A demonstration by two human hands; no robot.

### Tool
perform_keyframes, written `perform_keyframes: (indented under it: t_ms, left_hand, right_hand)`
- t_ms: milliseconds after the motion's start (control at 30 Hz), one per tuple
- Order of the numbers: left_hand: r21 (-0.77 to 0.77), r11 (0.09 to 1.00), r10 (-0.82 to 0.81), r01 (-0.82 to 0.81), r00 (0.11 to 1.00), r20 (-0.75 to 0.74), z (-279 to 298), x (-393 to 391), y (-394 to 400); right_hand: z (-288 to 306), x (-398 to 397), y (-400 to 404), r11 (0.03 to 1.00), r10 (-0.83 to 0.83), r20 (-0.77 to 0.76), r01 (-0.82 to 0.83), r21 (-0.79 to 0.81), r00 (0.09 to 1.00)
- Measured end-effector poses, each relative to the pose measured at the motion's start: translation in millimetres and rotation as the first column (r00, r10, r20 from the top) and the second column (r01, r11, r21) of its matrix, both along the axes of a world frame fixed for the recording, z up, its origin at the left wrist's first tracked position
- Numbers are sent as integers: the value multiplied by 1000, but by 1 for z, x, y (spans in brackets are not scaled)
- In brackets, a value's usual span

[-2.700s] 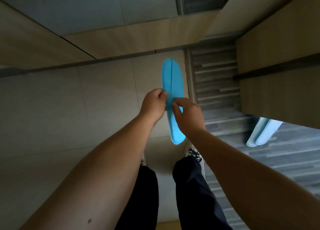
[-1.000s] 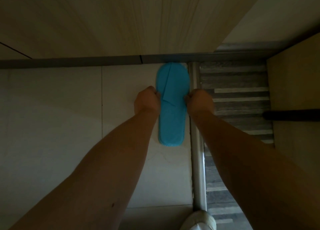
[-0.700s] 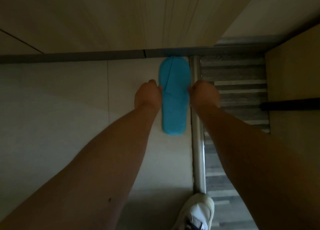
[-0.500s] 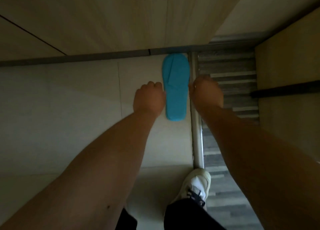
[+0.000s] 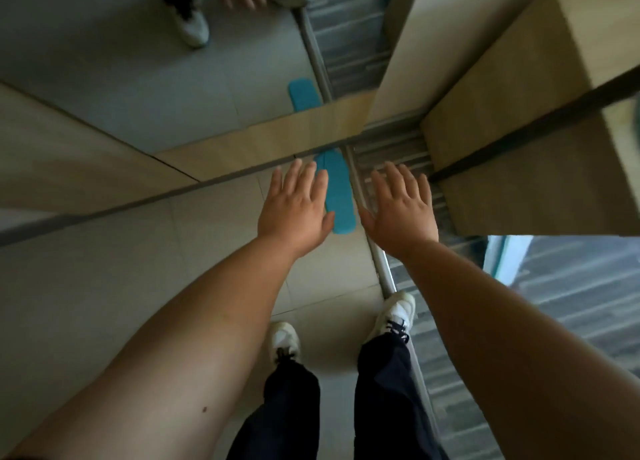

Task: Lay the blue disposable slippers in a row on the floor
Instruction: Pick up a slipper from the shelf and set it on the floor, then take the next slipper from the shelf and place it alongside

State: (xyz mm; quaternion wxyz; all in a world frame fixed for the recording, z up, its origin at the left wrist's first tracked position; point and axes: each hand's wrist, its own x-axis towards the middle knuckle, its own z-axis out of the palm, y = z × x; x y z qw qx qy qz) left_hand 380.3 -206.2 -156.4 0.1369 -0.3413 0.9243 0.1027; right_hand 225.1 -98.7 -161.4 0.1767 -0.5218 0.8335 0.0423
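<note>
I have both hands empty, the left hand (image 5: 294, 207) and right hand (image 5: 400, 210) hovering with fingers spread wide on either side of the blue slipper (image 5: 337, 193), which lies flat on the pale tile with its toe at the far wall base and the metal floor strip (image 5: 381, 269) just to its right. With only this one laid, my worry is the row: the next slipper could land skewed or straddle that strip, or a hand could nudge this one crooked.

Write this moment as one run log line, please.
slipper: flat on floor, beside metal strip | left hand: open, empty | right hand: open, empty
</note>
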Motion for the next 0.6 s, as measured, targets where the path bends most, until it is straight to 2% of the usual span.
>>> perform_keyframes:
  t_ms: [167, 300, 600]
  left_hand:
    - [-15, 990, -140, 140, 990, 10, 42, -1, 17]
    - [-22, 978, -207, 206, 978, -27, 57, -29, 35]
    - [-12, 949, -315, 316, 942, -111, 97, -136, 107]
  right_hand:
    - [47, 10, 37, 985, -174, 11, 174, -12, 985]
    - [65, -3, 65, 968, -250, 4, 250, -13, 968]
    - [115, -91, 156, 900, -432, -73, 425, -95, 899]
